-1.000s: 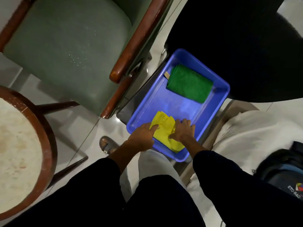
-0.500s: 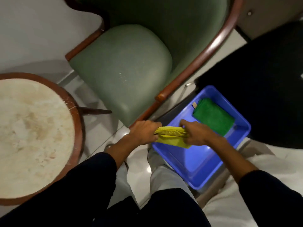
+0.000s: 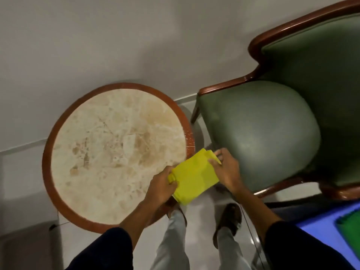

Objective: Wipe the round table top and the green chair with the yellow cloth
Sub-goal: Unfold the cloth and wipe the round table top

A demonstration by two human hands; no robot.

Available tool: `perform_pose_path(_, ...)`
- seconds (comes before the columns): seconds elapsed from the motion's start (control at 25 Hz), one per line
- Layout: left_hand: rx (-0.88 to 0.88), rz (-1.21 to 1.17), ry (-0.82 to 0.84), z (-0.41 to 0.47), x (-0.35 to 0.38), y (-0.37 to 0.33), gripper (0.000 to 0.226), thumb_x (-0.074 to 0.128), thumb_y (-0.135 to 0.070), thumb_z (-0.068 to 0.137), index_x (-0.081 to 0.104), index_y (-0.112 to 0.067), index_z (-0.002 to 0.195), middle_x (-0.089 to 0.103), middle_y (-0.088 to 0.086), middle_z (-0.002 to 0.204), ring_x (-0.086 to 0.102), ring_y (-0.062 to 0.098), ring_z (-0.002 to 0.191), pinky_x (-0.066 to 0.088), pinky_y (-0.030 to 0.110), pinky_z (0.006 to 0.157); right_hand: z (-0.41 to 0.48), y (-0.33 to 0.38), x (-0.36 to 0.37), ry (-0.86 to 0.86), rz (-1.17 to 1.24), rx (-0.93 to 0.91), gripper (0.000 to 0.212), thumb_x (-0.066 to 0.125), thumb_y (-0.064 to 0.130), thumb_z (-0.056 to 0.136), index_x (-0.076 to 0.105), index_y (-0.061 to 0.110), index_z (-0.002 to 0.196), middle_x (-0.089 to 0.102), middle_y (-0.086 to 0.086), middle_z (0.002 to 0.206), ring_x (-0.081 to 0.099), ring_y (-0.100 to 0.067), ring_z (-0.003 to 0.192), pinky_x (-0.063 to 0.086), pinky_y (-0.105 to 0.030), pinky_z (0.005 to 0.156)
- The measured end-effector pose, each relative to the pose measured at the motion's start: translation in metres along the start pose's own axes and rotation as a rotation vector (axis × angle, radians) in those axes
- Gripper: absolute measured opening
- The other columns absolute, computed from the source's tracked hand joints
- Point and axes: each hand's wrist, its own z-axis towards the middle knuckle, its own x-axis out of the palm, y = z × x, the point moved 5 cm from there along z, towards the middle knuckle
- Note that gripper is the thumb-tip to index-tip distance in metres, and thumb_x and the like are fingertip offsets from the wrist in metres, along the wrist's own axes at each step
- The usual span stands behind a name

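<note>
Both hands hold the folded yellow cloth [image 3: 194, 178] in the air between the table and the chair. My left hand [image 3: 162, 186] grips its lower left corner over the table's near right edge. My right hand [image 3: 226, 170] pinches its upper right edge, just in front of the chair seat. The round table top [image 3: 115, 151] is pale stained stone with a reddish wooden rim, at the centre left. To the right stands the green chair [image 3: 261, 129], with a padded seat and dark wooden arms.
A grey wall runs behind the table and the chair. A blue tray [image 3: 321, 230] with a green cloth [image 3: 350, 232] lies at the lower right corner. My two feet [image 3: 228, 219] stand on the pale tiled floor below the cloth.
The yellow cloth has been lifted out of the blue tray and carried left to the gap between table and chair. The view has swung left, bringing the whole table top into sight.
</note>
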Motion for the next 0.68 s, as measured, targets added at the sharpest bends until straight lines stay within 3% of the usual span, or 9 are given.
perform_pose_path(0.08, 0.028, 0.193, -0.132, 0.025, -0.025, 0.024, 0.048, 0.056, -0.025, 0.088, 0.051, -0.016, 0.135, 0.064, 0.016, 0.125, 0.06, 0.036, 0.115, 0.051, 0.042, 0.093, 0.015, 0.021, 0.037, -0.164, -0.291, -0.028, 0.035, 0.064, 0.026, 0.088, 0.055, 0.011, 0.118, 0.061, -0.014, 0.116, 0.056, -0.037, 0.112, 0.044, -0.044, 0.09)
perform_pose_path(0.16, 0.123, 0.392, -0.338, 0.051, -0.06, 0.039, 0.053, 0.041, -0.035, 0.088, 0.054, -0.01, 0.132, 0.059, 0.018, 0.133, 0.055, 0.036, 0.124, 0.045, 0.046, 0.103, 0.001, 0.026, 0.084, -0.27, -0.39, 0.057, 0.056, 0.059, 0.038, 0.09, 0.047, 0.008, 0.137, 0.049, -0.02, 0.141, 0.045, -0.038, 0.131, 0.038, -0.05, 0.103)
perform_pose_path(0.32, 0.14, 0.697, -0.482, 0.105, -0.094, 0.068, 0.053, 0.034, -0.033, 0.096, 0.044, -0.009, 0.142, 0.038, 0.02, 0.154, 0.034, 0.037, 0.144, 0.025, 0.056, 0.116, -0.001, 0.013, 0.16, -0.121, -0.26, 0.251, 0.079, 0.037, 0.051, 0.098, 0.009, 0.002, 0.153, 0.012, -0.021, 0.162, 0.011, -0.032, 0.15, 0.014, -0.047, 0.122)
perform_pose_path(0.44, 0.106, 0.796, -0.635, 0.125, -0.083, 0.092, 0.055, 0.037, -0.041, 0.101, 0.036, -0.014, 0.149, 0.034, 0.018, 0.157, 0.032, 0.034, 0.146, 0.029, 0.058, 0.116, 0.054, 0.02, 0.156, -0.213, -0.37, 0.092, 0.081, 0.032, 0.055, 0.098, 0.005, 0.001, 0.153, 0.007, -0.02, 0.163, 0.006, -0.031, 0.151, 0.011, -0.047, 0.124)
perform_pose_path(0.56, 0.2, 0.822, -0.82, 0.129, -0.077, 0.106, 0.057, 0.041, -0.044, 0.098, 0.037, -0.016, 0.148, 0.039, 0.015, 0.155, 0.037, 0.03, 0.145, 0.033, 0.055, 0.114, 0.099, 0.038, 0.151, -0.231, -0.546, -0.122, 0.077, 0.023, 0.055, 0.099, 0.006, 0.004, 0.154, 0.008, -0.018, 0.163, 0.006, -0.03, 0.151, 0.009, -0.046, 0.124)
perform_pose_path(0.68, 0.166, 0.769, -0.799, 0.132, -0.078, 0.113, 0.056, 0.033, -0.045, 0.1, 0.034, -0.017, 0.149, 0.033, 0.011, 0.159, 0.03, 0.026, 0.148, 0.024, 0.051, 0.119, 0.148, 0.079, 0.163, -0.175, -0.624, -0.233, 0.071, 0.019, 0.05, 0.1, 0.006, 0.005, 0.154, 0.006, -0.016, 0.164, 0.002, -0.028, 0.152, 0.006, -0.046, 0.125)
